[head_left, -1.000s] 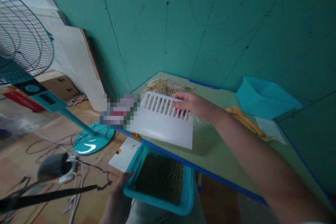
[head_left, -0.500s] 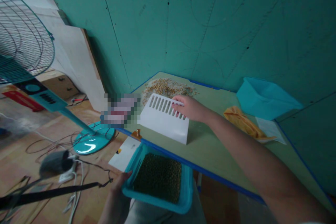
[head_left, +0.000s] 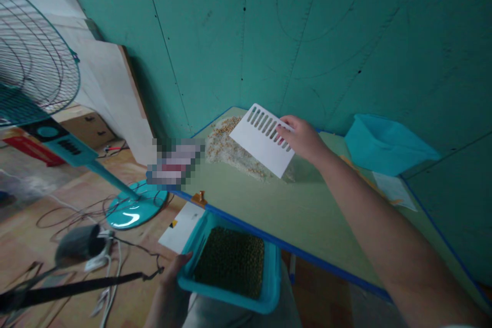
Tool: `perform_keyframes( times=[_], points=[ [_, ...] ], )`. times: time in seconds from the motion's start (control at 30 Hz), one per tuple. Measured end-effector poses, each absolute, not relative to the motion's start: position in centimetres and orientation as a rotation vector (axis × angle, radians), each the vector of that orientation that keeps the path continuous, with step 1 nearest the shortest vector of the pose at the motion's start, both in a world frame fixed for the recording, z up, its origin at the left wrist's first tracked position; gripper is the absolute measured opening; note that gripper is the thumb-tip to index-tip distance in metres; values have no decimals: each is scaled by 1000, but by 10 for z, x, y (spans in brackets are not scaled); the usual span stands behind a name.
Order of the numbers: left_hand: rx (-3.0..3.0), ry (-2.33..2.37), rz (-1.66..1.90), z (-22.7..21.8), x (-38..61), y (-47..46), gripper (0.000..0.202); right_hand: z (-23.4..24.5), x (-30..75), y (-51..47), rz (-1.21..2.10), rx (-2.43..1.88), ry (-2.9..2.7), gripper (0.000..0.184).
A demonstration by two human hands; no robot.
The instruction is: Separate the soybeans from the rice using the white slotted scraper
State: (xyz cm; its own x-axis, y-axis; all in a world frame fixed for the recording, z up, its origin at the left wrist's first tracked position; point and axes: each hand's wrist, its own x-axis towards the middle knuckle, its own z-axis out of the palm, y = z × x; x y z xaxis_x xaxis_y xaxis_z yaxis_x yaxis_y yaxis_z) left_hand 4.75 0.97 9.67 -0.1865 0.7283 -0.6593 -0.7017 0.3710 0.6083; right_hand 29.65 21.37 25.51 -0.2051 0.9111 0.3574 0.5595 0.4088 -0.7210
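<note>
My right hand [head_left: 302, 136] grips the slotted edge of a white plastic scraper [head_left: 265, 146], held tilted over the table. Beneath and left of it lies a spread pile of tan beans or grains mixed with paler material [head_left: 228, 146], partly hidden by the scraper. With my left hand [head_left: 172, 279] I hold the left rim of a turquoise basin [head_left: 272, 279] below the table's front edge. Small dark green-brown beans or grains [head_left: 230, 261] cover the basin's bottom. The left fingers are mostly hidden under the rim.
The table [head_left: 307, 215] has blue-taped edges and an orange clip [head_left: 200, 198] at the front. A turquoise bin [head_left: 388, 143] stands at the back right beside a yellow cloth [head_left: 349, 164], largely behind my arm. A fan [head_left: 69, 148] and cables are at left.
My right hand has moved the scraper up and to the right, away from the table's front. Pale material now shows where the scraper was. The left hand and basin have barely moved.
</note>
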Motion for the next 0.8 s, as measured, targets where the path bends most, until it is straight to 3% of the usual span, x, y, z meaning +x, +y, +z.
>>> perform_keyframes(
  times=[0.33, 0.53, 0.8],
  points=[
    [31, 1238, 1316, 108, 53, 11, 51, 256, 294, 206, -201, -1297, -2119, 25],
    [45, 1283, 1293, 108, 53, 11, 45, 247, 284, 202, -225, -1322, -2259, 27],
    [-2, 1244, 1323, 112, 55, 12, 56, 255, 277, 191, -145, -1275, -2359, 25]
  ],
)
